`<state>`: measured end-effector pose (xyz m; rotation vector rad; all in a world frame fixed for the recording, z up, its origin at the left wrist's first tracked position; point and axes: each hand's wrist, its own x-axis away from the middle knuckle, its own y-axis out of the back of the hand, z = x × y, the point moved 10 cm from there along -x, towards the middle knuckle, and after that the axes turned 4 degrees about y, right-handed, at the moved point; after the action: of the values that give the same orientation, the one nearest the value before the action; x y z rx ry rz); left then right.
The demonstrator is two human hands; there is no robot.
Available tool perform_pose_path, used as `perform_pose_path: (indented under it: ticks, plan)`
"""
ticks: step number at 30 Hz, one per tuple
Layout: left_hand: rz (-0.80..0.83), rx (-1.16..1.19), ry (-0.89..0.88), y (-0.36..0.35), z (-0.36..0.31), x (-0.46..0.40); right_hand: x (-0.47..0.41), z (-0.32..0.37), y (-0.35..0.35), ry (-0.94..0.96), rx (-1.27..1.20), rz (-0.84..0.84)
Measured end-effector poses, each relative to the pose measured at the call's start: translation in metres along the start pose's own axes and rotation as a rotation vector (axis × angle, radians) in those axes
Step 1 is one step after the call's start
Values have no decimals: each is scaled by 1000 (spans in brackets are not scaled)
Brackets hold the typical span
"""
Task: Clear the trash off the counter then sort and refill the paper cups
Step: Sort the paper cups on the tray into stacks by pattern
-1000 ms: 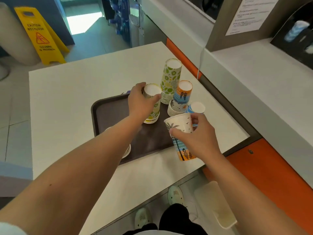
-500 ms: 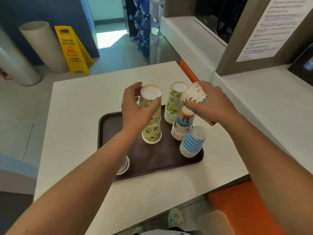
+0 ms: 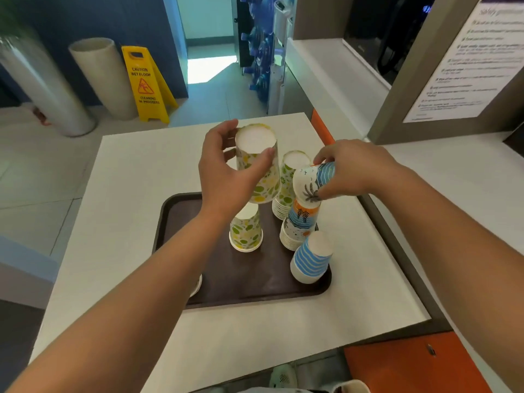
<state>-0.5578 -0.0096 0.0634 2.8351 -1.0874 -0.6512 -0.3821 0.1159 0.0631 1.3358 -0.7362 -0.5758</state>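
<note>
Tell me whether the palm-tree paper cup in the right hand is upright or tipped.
Tipped. The palm-tree paper cup lies sideways in the right hand, above the orange-and-blue cup stack.

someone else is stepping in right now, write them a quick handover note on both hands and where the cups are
Left hand: grips an upside-down lemon-print cup, lifted above a single lemon-print cup standing on the tray.
Right hand: holds a tilted palm-print cup over the palm-print stack.
Also on the tray: a lemon-print stack at the back, a blue-striped stack at the front right.
Done: cups are mostly grouped by print.
Left: set both held cups on matching stacks, deal with the cup partly hidden under the left forearm, then refill.
</note>
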Motion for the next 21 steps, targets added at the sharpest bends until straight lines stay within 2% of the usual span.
perform_pose_path:
  ticks: [6,11,18,21]
  plan:
    - [-45,15,-21,-23,-8,-19,-10,22,4,98,150,83]
    - [-52,27,-44,-49,-9,-35,-20,23,6,113,140,107]
    - [39,28,8,-88,13,-41,-24,19,3,144,114,91]
    - [93,15,41,-100,26,-38,-25,16,-12,154,71,144]
